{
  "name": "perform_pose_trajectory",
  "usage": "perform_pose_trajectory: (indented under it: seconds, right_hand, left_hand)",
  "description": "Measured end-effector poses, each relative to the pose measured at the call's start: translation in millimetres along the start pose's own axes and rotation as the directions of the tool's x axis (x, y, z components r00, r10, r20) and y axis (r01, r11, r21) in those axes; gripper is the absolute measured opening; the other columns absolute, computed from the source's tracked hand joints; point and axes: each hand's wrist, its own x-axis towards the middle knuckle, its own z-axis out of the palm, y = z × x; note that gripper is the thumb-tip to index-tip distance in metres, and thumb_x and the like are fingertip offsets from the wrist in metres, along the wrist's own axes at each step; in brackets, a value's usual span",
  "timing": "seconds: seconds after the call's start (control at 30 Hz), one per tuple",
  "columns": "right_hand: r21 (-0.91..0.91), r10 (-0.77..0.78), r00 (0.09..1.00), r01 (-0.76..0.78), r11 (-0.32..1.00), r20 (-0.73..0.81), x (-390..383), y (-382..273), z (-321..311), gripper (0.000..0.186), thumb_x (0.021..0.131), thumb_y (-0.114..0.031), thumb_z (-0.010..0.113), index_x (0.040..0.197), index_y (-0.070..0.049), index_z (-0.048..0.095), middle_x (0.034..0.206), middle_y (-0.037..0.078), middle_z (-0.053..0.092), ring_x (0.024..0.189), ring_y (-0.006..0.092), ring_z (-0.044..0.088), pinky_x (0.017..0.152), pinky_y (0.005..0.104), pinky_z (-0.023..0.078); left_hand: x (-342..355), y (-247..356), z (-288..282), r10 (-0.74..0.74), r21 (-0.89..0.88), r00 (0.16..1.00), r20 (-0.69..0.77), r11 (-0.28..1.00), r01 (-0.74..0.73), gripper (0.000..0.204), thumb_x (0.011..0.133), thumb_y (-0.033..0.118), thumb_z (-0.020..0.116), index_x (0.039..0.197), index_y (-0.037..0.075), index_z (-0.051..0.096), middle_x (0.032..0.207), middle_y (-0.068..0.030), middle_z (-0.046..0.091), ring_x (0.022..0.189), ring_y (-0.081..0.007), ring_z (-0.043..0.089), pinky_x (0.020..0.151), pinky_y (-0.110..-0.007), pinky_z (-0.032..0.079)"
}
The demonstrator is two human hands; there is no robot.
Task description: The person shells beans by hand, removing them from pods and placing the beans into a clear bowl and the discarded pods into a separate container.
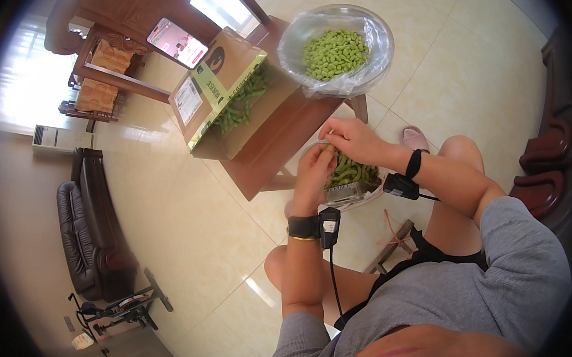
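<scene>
My left hand (312, 173) and my right hand (355, 142) meet with fingertips pinched together. Between them is a small green soybean pod (328, 144), mostly hidden by the fingers. Just below the hands sits a lined container holding green pods (352, 173). Beyond them, a metal basin (385, 37) lined with clear plastic stands on a brown wooden bench (260, 167). Shelled green soybeans (336, 54) lie heaped in the basin. To its left, a cardboard box (231, 64) rests on its side on the bench, with whole pods (241, 104) inside.
A phone (178, 43) with a lit screen leans at the top of the box. Dark wooden seating (547, 142) is at the right. A brown leather sofa (93, 232) and exercise equipment (127, 306) stand at the left. Cables hang from the wrist devices (329, 227).
</scene>
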Motion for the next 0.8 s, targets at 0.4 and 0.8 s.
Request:
perform_pose_trajectory:
  seconds: [0.4,0.8]
  right_hand:
    - [-0.031,-0.113,0.993,0.114,0.993,0.038,-6,-13,2,0.009,0.089,-0.007,0.048,0.093,-0.001,0.052,0.064,0.009,0.061,0.060,0.0191,0.062,0.055,0.0297,0.046]
    - [0.003,-0.043,0.999,0.043,0.999,-0.028,-4,-12,-3,0.009,0.087,-0.004,0.049,0.094,-0.002,0.054,0.065,0.010,0.059,0.059,0.0134,0.059,0.055,0.0277,0.044]
  left_hand:
    - [0,1,-6,-0.114,0.003,0.993,0.026,0.993,0.114,0.015,0.089,0.019,0.046,0.084,0.007,0.055,0.070,0.0004,0.050,0.052,-0.0043,0.038,0.042,-0.018,0.025]
    - [4,-6,-8,-0.144,-0.204,0.987,0.076,0.966,0.157,0.014,0.087,0.011,0.042,0.093,0.002,0.052,0.073,-0.0028,0.047,0.056,-0.0058,0.037,0.043,-0.017,0.025]
